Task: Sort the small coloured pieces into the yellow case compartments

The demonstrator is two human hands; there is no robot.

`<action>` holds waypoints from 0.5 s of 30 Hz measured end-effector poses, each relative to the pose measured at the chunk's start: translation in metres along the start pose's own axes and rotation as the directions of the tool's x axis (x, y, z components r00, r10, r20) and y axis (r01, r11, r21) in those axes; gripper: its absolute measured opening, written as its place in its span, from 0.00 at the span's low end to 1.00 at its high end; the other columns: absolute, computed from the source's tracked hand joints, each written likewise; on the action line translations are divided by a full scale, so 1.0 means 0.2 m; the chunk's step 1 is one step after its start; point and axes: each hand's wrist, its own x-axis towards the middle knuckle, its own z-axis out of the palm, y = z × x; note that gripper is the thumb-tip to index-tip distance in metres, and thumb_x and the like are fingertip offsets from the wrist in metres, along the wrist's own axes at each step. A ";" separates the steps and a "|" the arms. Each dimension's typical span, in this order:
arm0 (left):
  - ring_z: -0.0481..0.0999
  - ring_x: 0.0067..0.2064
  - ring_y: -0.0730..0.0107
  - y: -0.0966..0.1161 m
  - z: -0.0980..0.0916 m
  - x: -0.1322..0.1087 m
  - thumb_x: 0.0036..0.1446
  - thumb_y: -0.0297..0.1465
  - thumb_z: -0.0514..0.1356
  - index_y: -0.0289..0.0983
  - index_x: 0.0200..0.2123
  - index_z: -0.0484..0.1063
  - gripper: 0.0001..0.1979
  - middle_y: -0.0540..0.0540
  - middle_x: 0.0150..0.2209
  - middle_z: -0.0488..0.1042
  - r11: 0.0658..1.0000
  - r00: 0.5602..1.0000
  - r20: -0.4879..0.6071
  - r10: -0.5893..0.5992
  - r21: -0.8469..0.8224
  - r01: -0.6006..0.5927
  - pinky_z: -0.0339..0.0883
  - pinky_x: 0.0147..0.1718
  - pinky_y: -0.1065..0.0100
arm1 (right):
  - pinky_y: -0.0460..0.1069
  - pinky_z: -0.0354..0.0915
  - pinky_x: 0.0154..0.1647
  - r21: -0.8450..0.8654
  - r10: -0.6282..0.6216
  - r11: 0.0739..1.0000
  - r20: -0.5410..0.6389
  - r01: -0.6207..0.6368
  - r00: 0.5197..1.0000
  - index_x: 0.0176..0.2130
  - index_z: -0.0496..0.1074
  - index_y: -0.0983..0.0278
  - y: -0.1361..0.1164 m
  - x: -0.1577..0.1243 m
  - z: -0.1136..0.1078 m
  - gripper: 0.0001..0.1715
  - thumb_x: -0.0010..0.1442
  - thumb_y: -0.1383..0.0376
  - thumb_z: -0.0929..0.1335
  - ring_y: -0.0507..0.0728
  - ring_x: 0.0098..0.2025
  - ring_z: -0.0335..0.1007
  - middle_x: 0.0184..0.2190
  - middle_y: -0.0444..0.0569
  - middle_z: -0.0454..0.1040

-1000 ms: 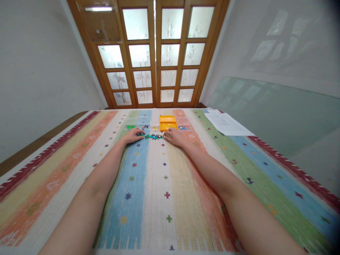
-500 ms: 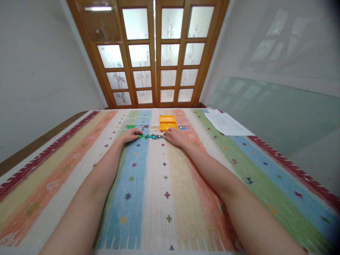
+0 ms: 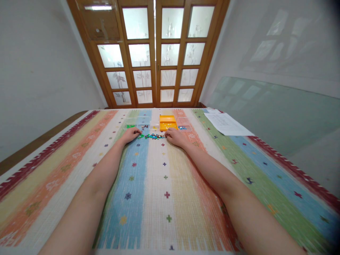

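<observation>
A loose pile of tiny green, blue and dark red pieces (image 3: 152, 136) lies on the striped tablecloth between my hands. My left hand (image 3: 131, 134) rests at the pile's left end, its fingers curled together beside some green pieces. At the right end, my right hand (image 3: 172, 136) has its fingertips pinched close to the dark pieces. Whatever either hand holds is too small to make out. Just beyond the pile stands an open yellow box (image 3: 168, 126) with small pieces in its near part. Sorted green pieces (image 3: 130, 126) lie beyond my left hand, and blue pieces (image 3: 182, 128) beyond my right.
Clear plastic trays (image 3: 186, 122) flank the yellow box, faint against the cloth. Small groups of dark red pieces (image 3: 145, 126) and yellow pieces (image 3: 155, 128) sit left of it. A printed paper sheet (image 3: 225, 124) lies at the far right. Wooden glazed doors (image 3: 156, 71) stand behind the table.
My left hand has shifted slightly left, away from the pile. My right hand has moved slightly right, showing more of the pile's right end.
</observation>
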 end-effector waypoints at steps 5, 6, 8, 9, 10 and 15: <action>0.78 0.41 0.61 -0.04 -0.01 0.00 0.60 0.35 0.61 0.41 0.43 0.85 0.14 0.44 0.41 0.82 0.999 1.000 -0.012 0.029 0.040 -0.028 0.70 0.45 0.61 | 0.51 0.65 0.54 0.030 -0.069 0.997 0.019 0.069 0.997 0.46 0.81 0.62 0.00 0.00 0.01 0.13 0.68 0.70 0.67 0.60 0.52 0.72 0.48 0.53 0.77; 0.77 0.40 0.61 -0.05 -0.01 0.00 0.60 0.35 0.61 0.41 0.44 0.85 0.14 0.44 0.41 0.82 0.998 0.999 -0.005 0.036 0.045 -0.036 0.70 0.44 0.62 | 0.51 0.65 0.53 0.034 -0.074 0.997 0.025 0.073 0.997 0.47 0.81 0.62 0.00 0.00 0.01 0.12 0.69 0.69 0.67 0.60 0.52 0.72 0.48 0.53 0.76; 0.76 0.39 0.61 -0.04 -0.01 0.00 0.59 0.36 0.62 0.41 0.45 0.86 0.15 0.45 0.39 0.81 0.998 0.999 0.004 0.037 0.050 -0.038 0.69 0.43 0.62 | 0.52 0.66 0.53 0.044 -0.088 0.995 0.033 0.087 0.996 0.47 0.81 0.61 0.00 -0.01 0.01 0.11 0.70 0.66 0.68 0.60 0.51 0.72 0.48 0.53 0.76; 0.76 0.38 0.62 -0.04 -0.01 0.00 0.59 0.36 0.62 0.41 0.44 0.86 0.14 0.45 0.39 0.80 0.998 0.999 0.005 0.034 0.048 -0.034 0.69 0.42 0.62 | 0.52 0.66 0.52 0.048 -0.096 0.994 0.034 0.094 0.995 0.47 0.81 0.61 -0.01 -0.01 0.01 0.11 0.70 0.66 0.68 0.60 0.50 0.72 0.48 0.53 0.76; 0.76 0.38 0.62 -0.04 -0.01 0.00 0.59 0.36 0.62 0.40 0.44 0.86 0.14 0.45 0.38 0.80 0.999 1.000 0.004 0.029 0.044 -0.029 0.69 0.42 0.62 | 0.52 0.66 0.52 0.053 -0.100 0.994 0.033 0.098 0.994 0.47 0.81 0.61 -0.01 -0.01 0.00 0.10 0.70 0.65 0.69 0.60 0.50 0.72 0.48 0.53 0.76; 0.76 0.39 0.61 -0.02 -0.01 -0.01 0.58 0.35 0.63 0.40 0.42 0.85 0.13 0.45 0.40 0.81 1.000 1.000 0.001 0.015 0.021 -0.015 0.69 0.44 0.62 | 0.52 0.66 0.51 0.077 -0.100 0.992 0.033 0.098 0.994 0.46 0.81 0.61 -0.03 -0.01 -0.01 0.08 0.71 0.64 0.70 0.59 0.49 0.72 0.48 0.53 0.75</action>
